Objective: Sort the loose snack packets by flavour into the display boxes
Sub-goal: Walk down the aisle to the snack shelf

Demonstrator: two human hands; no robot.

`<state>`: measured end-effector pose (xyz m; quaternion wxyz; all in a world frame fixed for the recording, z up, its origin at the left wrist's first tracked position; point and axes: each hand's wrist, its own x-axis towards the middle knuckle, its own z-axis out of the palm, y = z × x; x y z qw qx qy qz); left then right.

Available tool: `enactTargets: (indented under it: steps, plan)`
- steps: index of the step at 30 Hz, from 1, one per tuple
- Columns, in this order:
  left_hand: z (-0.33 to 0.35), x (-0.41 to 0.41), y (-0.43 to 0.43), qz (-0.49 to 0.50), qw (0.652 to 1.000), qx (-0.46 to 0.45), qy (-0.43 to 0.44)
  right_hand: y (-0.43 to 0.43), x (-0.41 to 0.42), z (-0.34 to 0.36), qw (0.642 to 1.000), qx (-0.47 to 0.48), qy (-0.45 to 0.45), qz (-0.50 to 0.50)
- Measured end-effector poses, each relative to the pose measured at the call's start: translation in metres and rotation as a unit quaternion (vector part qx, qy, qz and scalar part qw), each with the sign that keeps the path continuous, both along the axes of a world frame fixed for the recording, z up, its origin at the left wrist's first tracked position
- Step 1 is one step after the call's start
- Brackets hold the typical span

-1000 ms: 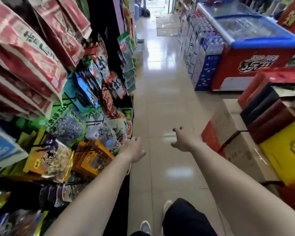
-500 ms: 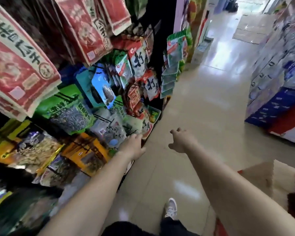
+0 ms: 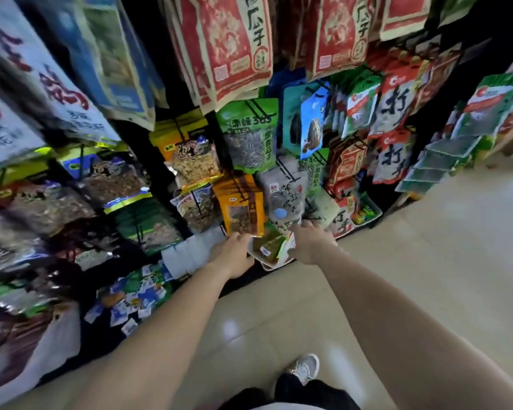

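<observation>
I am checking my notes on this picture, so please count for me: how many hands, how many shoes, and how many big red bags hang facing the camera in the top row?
Hands: 2, the left hand and the right hand
Shoe: 1
Big red bags, front ones only: 3
Total: 6

Both arms extend forward from the lower edge of the frame toward its centre. The left forearm runs from lower left up to the left hand, just left of centre, with its back to the camera and its fingers pointing forward, tips hidden. The right forearm runs from lower right to the right hand, just right of centre, knuckles up, fingers bent away out of sight. The hands are near each other and apart. Grip cannot be determined for either hand.
</observation>
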<state>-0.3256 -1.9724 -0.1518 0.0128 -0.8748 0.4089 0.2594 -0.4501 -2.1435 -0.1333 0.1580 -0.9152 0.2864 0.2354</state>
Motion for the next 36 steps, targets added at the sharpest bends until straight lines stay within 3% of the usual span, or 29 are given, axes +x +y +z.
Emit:
enactTargets:
  steps: [11,23,30,36]
  plan:
    - [-0.008,-0.017,0.194,0.181,0.983,0.025,-0.002,0.155,0.045,-0.004,0.984,0.005,-0.004,0.178]
    - [-0.010,-0.020,0.289,0.357,0.934,-0.010,-0.014,0.236,0.097,-0.008,0.942,-0.009,-0.001,0.336]
    - [-0.033,0.001,0.317,0.368,0.930,-0.010,0.007,0.274,0.114,-0.035,0.939,0.001,0.013,0.343]
    - [-0.105,0.060,0.357,0.345,0.938,-0.016,0.013,0.326,0.160,-0.108,0.948,0.013,0.013,0.317]
